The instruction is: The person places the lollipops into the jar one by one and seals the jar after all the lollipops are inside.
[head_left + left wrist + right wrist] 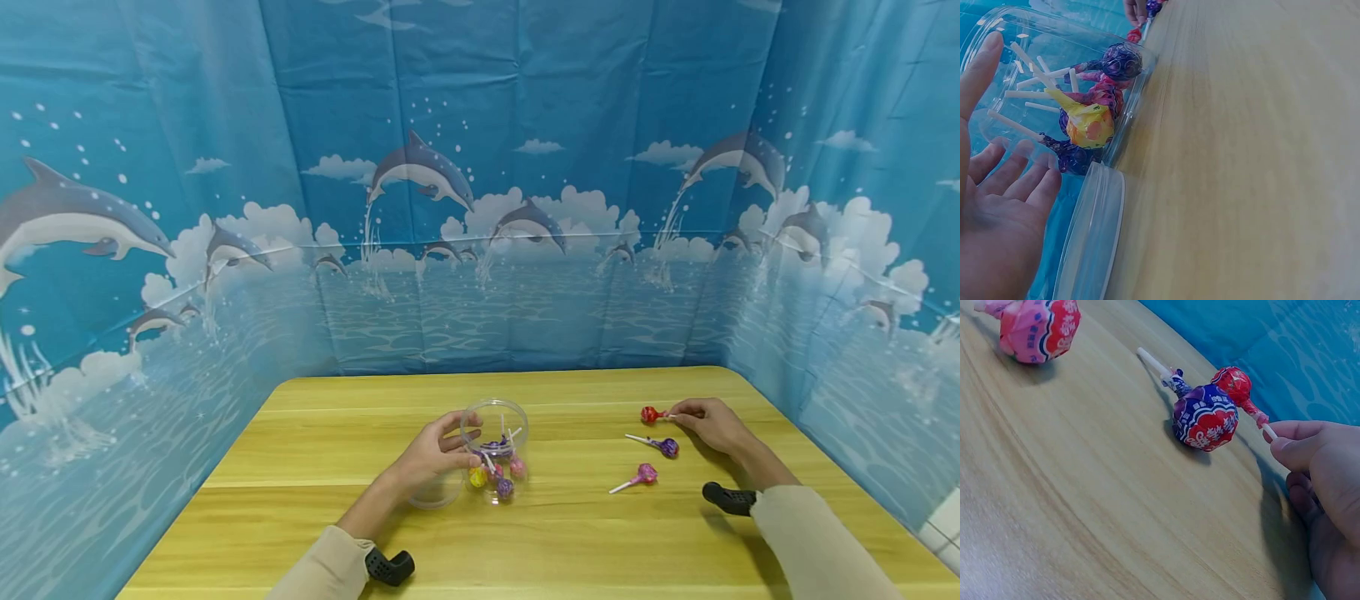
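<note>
My left hand [459, 447] grips a clear plastic jar [497, 433] on the wooden table [315, 433], thumb on one side and fingers on the other. In the left wrist view the left hand [1004, 112] wraps the jar [1041, 37], which holds several wrapped lollipops [1088, 122]. My right hand [684, 412] pinches the white stick of a red lollipop [650, 414] lying on the table. Up close, the right hand [1280, 439] holds that stick just behind the red lollipop [1232, 382]. A purple lollipop [666, 447] [1205, 417] and a pink lollipop [645, 475] [1040, 328] lie loose nearby.
A clear lid [1092, 240] lies flat on the table beside the jar, under my left hand. Blue dolphin-print cloth [480, 208] walls the table on three sides. Black wrist mounts [727, 498] sit on both forearms.
</note>
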### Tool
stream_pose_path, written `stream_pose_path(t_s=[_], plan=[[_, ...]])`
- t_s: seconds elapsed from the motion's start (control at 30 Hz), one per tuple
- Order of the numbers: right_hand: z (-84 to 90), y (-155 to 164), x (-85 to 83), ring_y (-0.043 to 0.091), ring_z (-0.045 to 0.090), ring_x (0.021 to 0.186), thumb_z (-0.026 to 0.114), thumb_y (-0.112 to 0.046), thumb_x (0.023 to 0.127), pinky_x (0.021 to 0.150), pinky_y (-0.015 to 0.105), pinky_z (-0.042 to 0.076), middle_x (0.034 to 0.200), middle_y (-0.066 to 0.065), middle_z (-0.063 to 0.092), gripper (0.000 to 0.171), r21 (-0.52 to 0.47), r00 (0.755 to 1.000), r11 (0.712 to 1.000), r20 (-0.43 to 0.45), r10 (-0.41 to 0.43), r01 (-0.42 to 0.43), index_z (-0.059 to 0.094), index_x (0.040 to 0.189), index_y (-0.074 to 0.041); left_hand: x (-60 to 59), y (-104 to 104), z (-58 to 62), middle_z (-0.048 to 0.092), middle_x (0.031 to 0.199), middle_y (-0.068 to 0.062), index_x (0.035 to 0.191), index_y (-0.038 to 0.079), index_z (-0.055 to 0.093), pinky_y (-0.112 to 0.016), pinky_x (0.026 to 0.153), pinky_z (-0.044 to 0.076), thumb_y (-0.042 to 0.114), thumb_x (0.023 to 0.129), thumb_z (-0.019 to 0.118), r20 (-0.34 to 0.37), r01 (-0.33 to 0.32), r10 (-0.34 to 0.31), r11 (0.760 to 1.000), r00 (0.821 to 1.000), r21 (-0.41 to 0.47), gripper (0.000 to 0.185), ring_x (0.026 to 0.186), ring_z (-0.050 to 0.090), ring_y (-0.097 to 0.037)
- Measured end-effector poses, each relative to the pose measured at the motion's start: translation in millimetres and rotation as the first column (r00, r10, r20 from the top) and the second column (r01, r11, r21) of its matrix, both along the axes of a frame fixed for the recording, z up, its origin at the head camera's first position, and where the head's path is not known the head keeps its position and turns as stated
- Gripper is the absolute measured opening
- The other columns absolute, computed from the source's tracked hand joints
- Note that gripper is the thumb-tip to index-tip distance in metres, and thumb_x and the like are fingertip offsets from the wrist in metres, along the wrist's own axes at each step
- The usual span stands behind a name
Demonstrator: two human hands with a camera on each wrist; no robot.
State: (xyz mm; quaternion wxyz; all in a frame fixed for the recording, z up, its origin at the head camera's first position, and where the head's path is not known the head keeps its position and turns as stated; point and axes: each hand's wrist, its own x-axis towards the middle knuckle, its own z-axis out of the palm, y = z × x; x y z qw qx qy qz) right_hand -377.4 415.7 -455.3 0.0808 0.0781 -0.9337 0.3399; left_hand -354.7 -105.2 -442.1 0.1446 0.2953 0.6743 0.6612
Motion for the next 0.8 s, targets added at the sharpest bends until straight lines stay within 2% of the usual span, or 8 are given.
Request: stream_pose_path(t_s=[0.23,0.4,0.63,0.8], plan=[[9.1,-2,-0.5,0.040,0.062,0.104,0.053,-0.010,0.109,0.080,0.048,0.055,0.117,0.026,0.066,0.027,-0.018,1.000,1.000,0.027,-0.005,0.005,0.068,0.122,0.009,-0.2,0,-0.4,0.045,0.153,-0.018,0.149,0.004,0.047,-0.041,0.107,0.048,0.017,0.092,0.082,0.005,-0.008,0.008,1.000,1.000,-0.001,0.067,0.145,0.039,-0.040],[20.7,-10,-4.3,0.038,0.063,0.103,0.052,-0.011,0.109,0.075,0.041,0.055,0.120,0.028,0.065,0.029,-0.029,1.000,1.000,0.012,0.012,-0.012,0.066,0.125,0.009,-1.5,0,-1.5,0.043,0.153,-0.022,0.150,-0.003,0.043,-0.041,0.107,0.048,0.012,0.094,0.079,-0.003,-0.001,0.001,1.000,1.000,0.008,0.068,0.146,0.036,-0.045],[35.8,-26,-4.0,0.043,0.060,0.111,0.053,-0.016,0.110,0.082,0.049,0.056,0.127,0.031,0.062,0.033,-0.051,1.000,0.998,0.003,0.029,-0.028,0.065,0.129,0.008,-1.4,0,-1.1,0.043,0.153,-0.022,0.150,-0.003,0.043,-0.039,0.105,0.050,0.011,0.094,0.079,-0.003,0.001,-0.001,1.000,1.000,0.006,0.067,0.146,0.036,-0.044],[44.5,-36,-4.7,0.042,0.060,0.110,0.055,-0.018,0.110,0.082,0.049,0.056,0.127,0.030,0.062,0.033,-0.042,0.999,0.998,-0.014,0.039,-0.040,0.066,0.128,0.007,-0.8,0,-0.4,0.044,0.153,-0.019,0.150,-0.005,0.041,-0.039,0.104,0.051,0.014,0.093,0.080,-0.001,0.005,-0.005,1.000,1.000,0.006,0.071,0.146,0.035,-0.045]])
